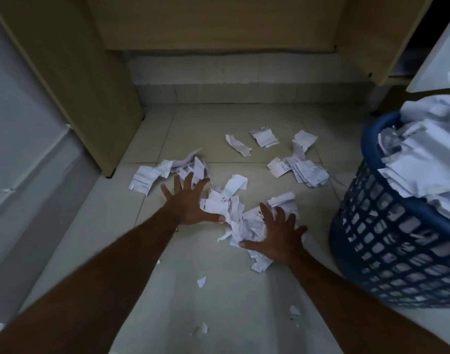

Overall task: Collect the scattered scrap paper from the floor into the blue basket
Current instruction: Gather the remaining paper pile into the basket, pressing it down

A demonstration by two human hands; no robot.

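Because the blue basket (387,241) is the biggest thing here, it is the marker for every place. It stands on the floor (193,290) and is already heaped with white paper. To its left, close by, lies the main pile of scrap paper (238,221), with more bits farther left and behind it, and tiny scraps nearer the person. The left hand (188,200) and the right hand (280,236) sit at either side of this pile, fingers spread wide and flat, each grip apart and holding nothing. The paper looks light, thin and crumply, so it should squash easily and may slip out. Scooping from both sides, low under the pile, seems best. The floor is smooth pale tile. Wooden bench legs (73,80) stand far left of the basket, in a dim room.
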